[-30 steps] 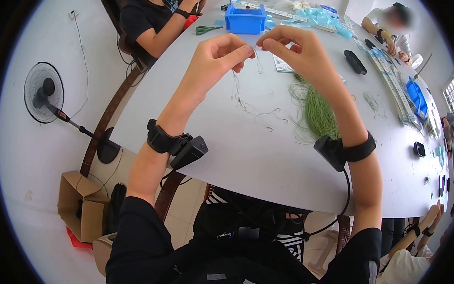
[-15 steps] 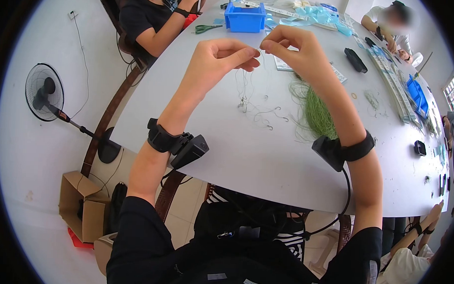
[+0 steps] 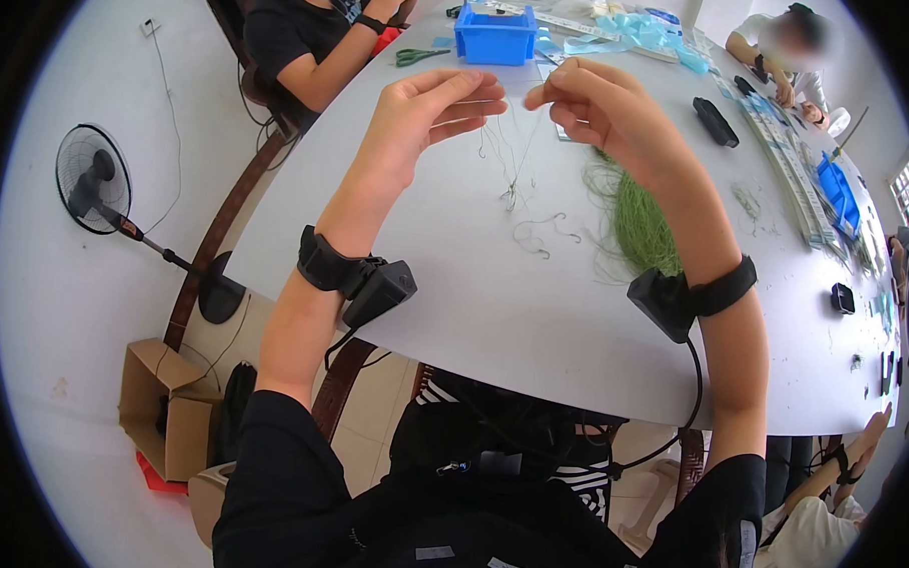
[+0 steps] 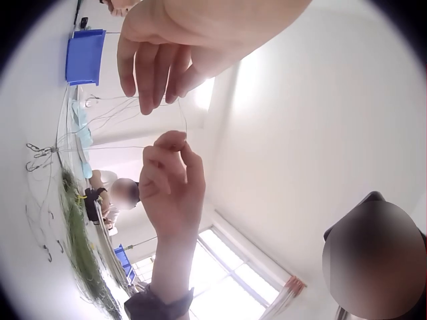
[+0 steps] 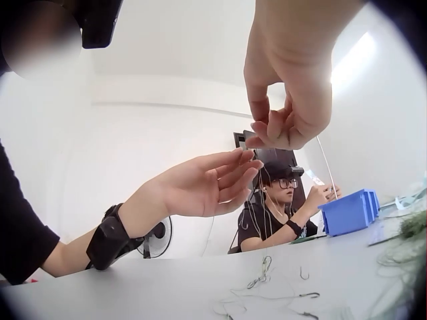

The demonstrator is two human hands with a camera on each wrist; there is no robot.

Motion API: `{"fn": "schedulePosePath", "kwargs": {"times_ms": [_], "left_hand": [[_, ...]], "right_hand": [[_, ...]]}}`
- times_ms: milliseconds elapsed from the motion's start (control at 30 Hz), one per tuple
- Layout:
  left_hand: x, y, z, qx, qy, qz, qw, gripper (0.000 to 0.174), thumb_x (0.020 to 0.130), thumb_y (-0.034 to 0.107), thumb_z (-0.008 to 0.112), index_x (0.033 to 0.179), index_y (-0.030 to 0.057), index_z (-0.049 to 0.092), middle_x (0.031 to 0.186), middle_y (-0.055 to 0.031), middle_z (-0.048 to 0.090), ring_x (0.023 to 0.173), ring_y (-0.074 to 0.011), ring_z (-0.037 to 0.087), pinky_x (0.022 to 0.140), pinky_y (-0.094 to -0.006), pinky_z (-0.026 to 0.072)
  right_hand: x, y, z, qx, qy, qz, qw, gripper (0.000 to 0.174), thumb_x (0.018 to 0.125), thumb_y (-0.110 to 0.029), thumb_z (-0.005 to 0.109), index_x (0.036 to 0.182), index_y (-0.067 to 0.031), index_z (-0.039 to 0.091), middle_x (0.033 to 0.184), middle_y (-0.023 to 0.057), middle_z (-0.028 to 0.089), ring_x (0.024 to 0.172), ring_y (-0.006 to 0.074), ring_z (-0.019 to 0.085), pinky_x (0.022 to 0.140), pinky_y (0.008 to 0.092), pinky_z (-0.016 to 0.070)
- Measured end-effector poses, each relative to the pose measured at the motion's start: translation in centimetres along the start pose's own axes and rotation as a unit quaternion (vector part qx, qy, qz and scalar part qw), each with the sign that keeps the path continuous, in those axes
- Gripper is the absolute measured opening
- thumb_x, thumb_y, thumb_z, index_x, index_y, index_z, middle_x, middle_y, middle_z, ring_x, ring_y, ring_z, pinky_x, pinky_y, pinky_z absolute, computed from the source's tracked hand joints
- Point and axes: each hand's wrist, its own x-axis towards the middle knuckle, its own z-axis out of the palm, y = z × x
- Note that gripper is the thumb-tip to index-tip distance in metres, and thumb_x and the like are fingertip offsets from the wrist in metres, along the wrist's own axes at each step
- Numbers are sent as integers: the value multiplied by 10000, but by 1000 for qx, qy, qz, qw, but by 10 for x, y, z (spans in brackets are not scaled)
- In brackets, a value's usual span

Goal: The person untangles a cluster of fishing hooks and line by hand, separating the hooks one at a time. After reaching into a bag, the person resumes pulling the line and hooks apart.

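Note:
Thin fishing line (image 4: 100,123) runs from both hands down to a small cluster of metal snaps (image 4: 43,150) hanging low over the table. My left hand (image 3: 436,108) pinches line between thumb and index finger, its other fingers spread fairly straight. Facing it across a small gap, my right hand (image 3: 606,114) pinches line between thumb and curled index finger. A short strand (image 4: 185,120) spans the gap between the fingertips. Below the hands, fish hooks (image 3: 546,252) with fine line lie on the white table (image 3: 453,324). A bundle of green line (image 3: 642,225) lies beneath my right forearm.
A blue bin (image 3: 495,35) stands at the far side, with green-handled scissors (image 3: 422,56) to its left. Long strips (image 3: 799,176), a black case (image 3: 715,123) and another blue bin (image 3: 838,192) are on the right. Other people sit around the table.
My hands have drawn slightly apart, and the left fingers have spread. The right hand has turned, its index finger bent further over. The hanging snaps have shifted slightly right.

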Motion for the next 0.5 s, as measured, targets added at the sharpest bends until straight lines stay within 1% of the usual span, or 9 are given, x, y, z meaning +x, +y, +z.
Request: {"fn": "schedulePosePath", "kwargs": {"times_ms": [100,200,333,433,500], "left_hand": [[3,-3,-4,-29,7,-13,999,326,902,276,565,1041,-15,616,1021,-138,645,951,-208,644,853,-294,508],[6,-7,-9,-40,27,-22,999,302,898,252,572,1031,-15,609,1004,-122,640,905,-182,639,834,-302,521],[15,-18,-19,-82,68,-24,994,255,890,214,583,1003,-14,602,969,-98,636,828,-139,619,796,-305,539],[19,-21,-24,-86,109,-22,990,247,889,180,556,979,-45,603,958,-123,622,837,-188,616,778,-330,550],[22,-24,-29,-89,127,-31,987,242,888,168,557,980,-52,598,961,-127,619,844,-190,616,779,-331,552]], "right_hand": [[2,1,-10,10,-36,8,999,200,918,-224,493,834,-46,529,625,-55,409,523,17,302,461,188,228],[-1,-9,-15,-18,-63,25,998,206,917,-230,497,826,-46,522,572,-79,284,483,12,238,441,191,182],[-5,-21,-21,-102,-67,-6,993,227,915,-250,510,847,-34,526,558,-86,271,470,8,218,429,196,154],[-10,-33,-29,-119,-95,-19,988,272,908,-278,531,876,-9,545,540,-90,260,459,8,211,423,203,150],[-10,-39,-36,-113,-126,-28,985,327,887,-302,563,899,25,568,513,-89,253,434,8,206,411,208,148]]}}
